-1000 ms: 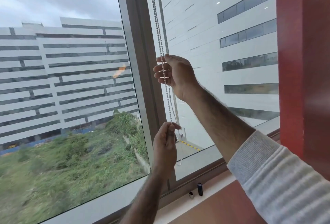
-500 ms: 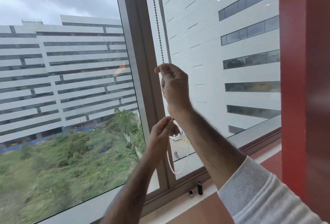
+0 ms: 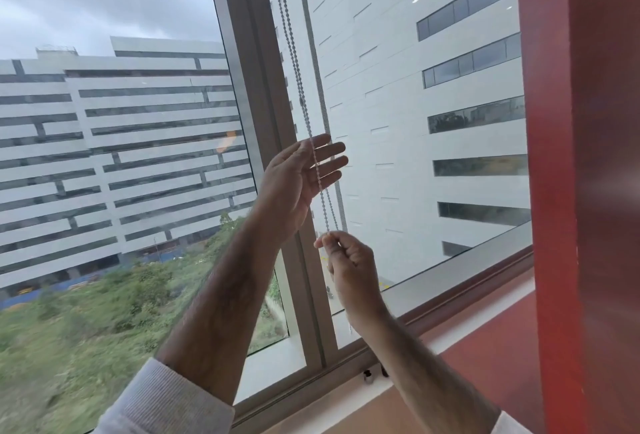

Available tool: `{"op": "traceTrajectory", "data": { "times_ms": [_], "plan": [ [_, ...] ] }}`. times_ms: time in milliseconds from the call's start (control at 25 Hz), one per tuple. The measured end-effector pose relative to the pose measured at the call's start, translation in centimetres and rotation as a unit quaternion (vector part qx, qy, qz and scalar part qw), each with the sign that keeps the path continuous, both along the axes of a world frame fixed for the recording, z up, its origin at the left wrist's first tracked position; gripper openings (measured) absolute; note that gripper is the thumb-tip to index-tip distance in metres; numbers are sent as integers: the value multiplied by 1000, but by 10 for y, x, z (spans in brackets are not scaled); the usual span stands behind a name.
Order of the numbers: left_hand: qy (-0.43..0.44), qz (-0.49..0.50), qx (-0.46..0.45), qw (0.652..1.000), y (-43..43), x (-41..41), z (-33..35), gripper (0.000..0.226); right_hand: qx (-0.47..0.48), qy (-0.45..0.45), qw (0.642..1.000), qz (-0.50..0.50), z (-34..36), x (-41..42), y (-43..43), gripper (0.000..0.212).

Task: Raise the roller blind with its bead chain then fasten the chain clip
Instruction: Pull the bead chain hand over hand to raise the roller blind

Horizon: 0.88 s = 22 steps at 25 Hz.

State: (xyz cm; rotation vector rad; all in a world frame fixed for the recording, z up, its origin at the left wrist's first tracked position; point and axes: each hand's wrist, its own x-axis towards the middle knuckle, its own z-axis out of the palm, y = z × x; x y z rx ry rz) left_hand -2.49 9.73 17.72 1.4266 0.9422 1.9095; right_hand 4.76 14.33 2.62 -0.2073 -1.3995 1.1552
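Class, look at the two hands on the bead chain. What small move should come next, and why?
Probably the left hand should close on the chain and pull down. It is open and raised, with the chain running across its straight fingers. The right hand pinches the chain lower down, so the left has the higher hold for a long pull.

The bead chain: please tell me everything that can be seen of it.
The bead chain is two thin strands of small silvery beads, seemingly metal. It hangs from above the picture's top, slanting down beside the window frame. It crosses the straight fingers of the left hand; lower, the right hand pinches it. Its bottom loop is hidden.
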Motion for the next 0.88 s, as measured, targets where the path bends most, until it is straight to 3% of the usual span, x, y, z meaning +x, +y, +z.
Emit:
{"op": "traceTrajectory", "data": {
  "times_ms": [160, 360, 520, 680, 880],
  "plan": [
    [7, -10, 13, 1000, 6, 7, -8, 37, 2, -4, 1000, 5, -16, 5, 0, 26],
    [76, 120, 100, 985, 17, 13, -18, 31, 11, -47, 998, 29, -9, 9, 14, 25],
    [146, 225, 137, 953, 18, 7, -25, 31, -6, -48, 998, 50, 25, 18, 22, 42],
    [175, 283, 124, 935, 20, -2, -78, 27, -1, 4, 1000, 28, 96, 24, 27, 38],
    [178, 291, 47, 939, 15, 1, -162, 27, -27, -25, 991, 129, 143, 16, 17, 40]
  ]
}}
